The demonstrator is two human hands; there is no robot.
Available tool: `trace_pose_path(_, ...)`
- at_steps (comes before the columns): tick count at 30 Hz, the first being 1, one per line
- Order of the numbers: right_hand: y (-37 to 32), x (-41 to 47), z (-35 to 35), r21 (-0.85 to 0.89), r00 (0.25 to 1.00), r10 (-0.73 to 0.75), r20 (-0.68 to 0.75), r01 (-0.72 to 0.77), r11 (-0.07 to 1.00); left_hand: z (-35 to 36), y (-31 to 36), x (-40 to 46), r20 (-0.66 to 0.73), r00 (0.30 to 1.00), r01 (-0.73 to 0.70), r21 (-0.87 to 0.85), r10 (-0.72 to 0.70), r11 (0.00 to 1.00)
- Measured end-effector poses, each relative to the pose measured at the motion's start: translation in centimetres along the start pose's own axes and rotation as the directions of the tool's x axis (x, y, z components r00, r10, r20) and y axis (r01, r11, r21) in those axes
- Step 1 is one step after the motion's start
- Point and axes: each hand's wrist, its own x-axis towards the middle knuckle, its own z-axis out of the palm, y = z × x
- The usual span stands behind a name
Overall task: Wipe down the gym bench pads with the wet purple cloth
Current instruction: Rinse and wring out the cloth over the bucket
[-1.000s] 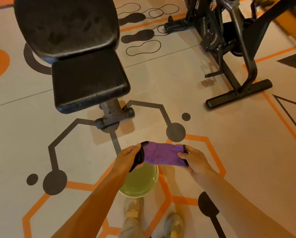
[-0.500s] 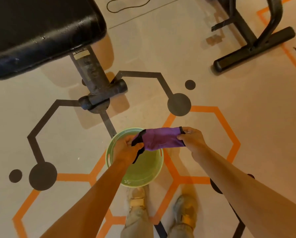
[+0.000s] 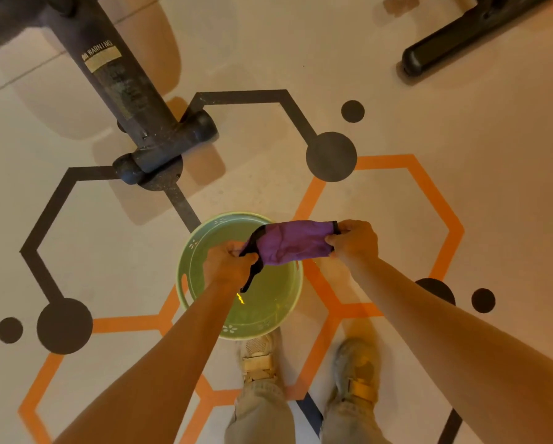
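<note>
The purple cloth (image 3: 291, 243), edged in black, hangs stretched between both hands just above a green basin (image 3: 188, 261) of water on the floor. My left hand (image 3: 228, 267) pinches the cloth's left end over the basin. My right hand (image 3: 355, 240) grips its right end past the basin's right rim. A black strap of the cloth dangles down beside my left hand. Of the gym bench only the dark support post (image 3: 121, 81) with a warning label and its foot bar show at the upper left; the pads are out of view.
The black foot (image 3: 461, 36) of an exercise bike lies at the upper right. My two shoes (image 3: 259, 357) stand just behind the basin. The floor carries black and orange hexagon markings.
The view has tilted down and closer to the floor, so the bench pads have left the frame. Both hands have lowered the cloth over the basin, still gripping its ends.
</note>
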Motion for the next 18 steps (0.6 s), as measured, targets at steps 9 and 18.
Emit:
trace_pose_path(9, 0.2, -0.8, 2.4, 0.204, 0.959, 0.057, 0.277, -0.116, 0.972, 1.9, 0.7, -0.6, 0.212, 0.971, 0.161, -0.234, -0.111, 0.959)
trace_pose_path(18, -1.7, -2.6, 0.2, 0.071, 0.961, -0.04, 0.272, 0.022, 0.997, 3.5, 2.7, -1.2, 0.366, 0.926, 0.166, -0.167, -0.095, 0.972)
